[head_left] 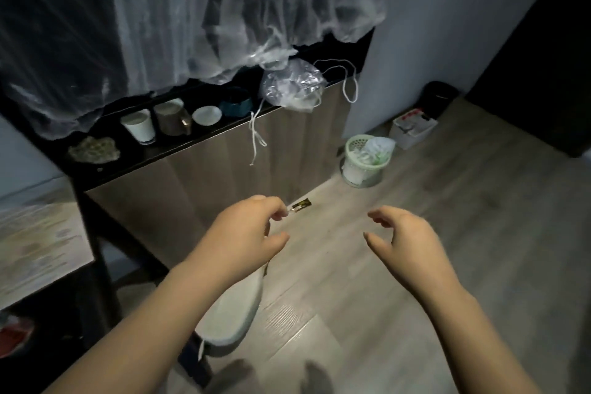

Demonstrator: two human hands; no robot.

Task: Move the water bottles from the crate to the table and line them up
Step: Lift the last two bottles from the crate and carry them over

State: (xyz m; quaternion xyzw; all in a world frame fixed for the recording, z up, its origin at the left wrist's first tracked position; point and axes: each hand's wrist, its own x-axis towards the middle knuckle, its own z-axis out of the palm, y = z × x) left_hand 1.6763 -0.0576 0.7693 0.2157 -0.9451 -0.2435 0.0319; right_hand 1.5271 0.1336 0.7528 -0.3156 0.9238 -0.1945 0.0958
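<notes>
At your 11 o'clock, cups point(139, 126) line a shelf point(224, 128); at 1 o'clock, a green basket point(354, 166) stands on the floor point(431, 233).

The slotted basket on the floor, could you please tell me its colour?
The basket is pale green, seen best in the head view.

table point(41, 240) | pale wood-grain top, dark frame | far left, partly cut off
</notes>
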